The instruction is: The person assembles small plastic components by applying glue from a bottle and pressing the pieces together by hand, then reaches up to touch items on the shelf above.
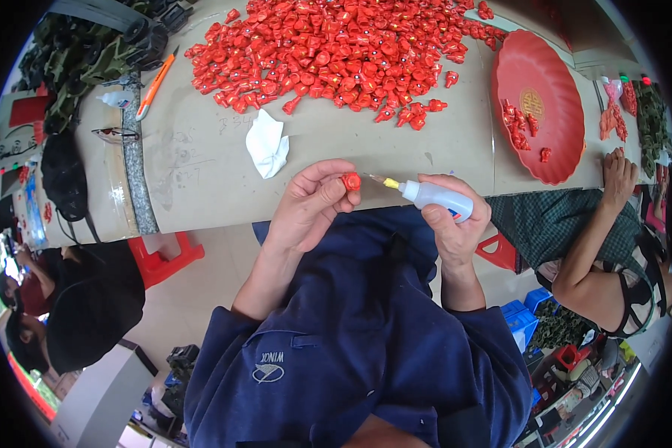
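My left hand [317, 201] pinches a small red figurine part [352, 181] between thumb and fingers, just past the table's near edge. My right hand [455, 220] is wrapped round a white squeeze bottle [439, 198] with a yellow collar and a thin nozzle [379, 179]. That nozzle points left at the red part, its tip a short gap away. Beyond both hands lies a large heap of small glossy red pieces [328, 56]. A crumpled white tissue [267, 145] rests on the table between the heap and my left hand.
At the right stands a red scalloped tray [552, 142] with several red pieces. An orange utility knife [157, 84], glasses [115, 133] and a small bottle [115, 99] lie at the left. A co-worker's arm [603, 216] rests at the right edge; other people sit at left.
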Motion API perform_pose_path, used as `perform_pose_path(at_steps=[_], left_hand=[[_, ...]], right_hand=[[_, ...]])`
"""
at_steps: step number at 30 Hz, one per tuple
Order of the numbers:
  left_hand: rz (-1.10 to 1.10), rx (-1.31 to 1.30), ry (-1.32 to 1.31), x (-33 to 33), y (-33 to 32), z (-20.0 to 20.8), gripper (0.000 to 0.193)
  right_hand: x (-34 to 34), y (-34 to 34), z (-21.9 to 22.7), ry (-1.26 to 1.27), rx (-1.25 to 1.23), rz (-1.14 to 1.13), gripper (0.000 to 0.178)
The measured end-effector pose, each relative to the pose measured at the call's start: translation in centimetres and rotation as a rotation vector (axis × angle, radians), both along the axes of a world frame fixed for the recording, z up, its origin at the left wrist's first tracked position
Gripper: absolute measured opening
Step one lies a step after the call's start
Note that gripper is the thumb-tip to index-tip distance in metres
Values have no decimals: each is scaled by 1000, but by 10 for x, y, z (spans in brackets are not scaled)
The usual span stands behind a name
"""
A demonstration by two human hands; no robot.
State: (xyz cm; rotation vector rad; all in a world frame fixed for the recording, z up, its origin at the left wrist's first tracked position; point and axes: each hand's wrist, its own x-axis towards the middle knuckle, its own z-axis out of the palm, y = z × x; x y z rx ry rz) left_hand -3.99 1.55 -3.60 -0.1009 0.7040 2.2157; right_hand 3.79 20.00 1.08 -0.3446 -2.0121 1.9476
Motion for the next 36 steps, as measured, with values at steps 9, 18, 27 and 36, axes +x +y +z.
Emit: perform_pose_path(at_steps=[9, 18, 27, 36], left_hand=[[35, -11, 7, 1, -2, 4, 18], [61, -70, 40, 1, -2, 3, 18], [77, -126, 76, 1, -2, 3, 18], [79, -143, 76, 1, -2, 2, 18]], right_hand=[[-2, 0, 5, 133, 373, 74, 35], [-5, -2, 2, 147, 426, 61, 35], [-4, -2, 2, 142, 455, 67, 35], [-3, 0, 3, 122, 423, 70, 34]])
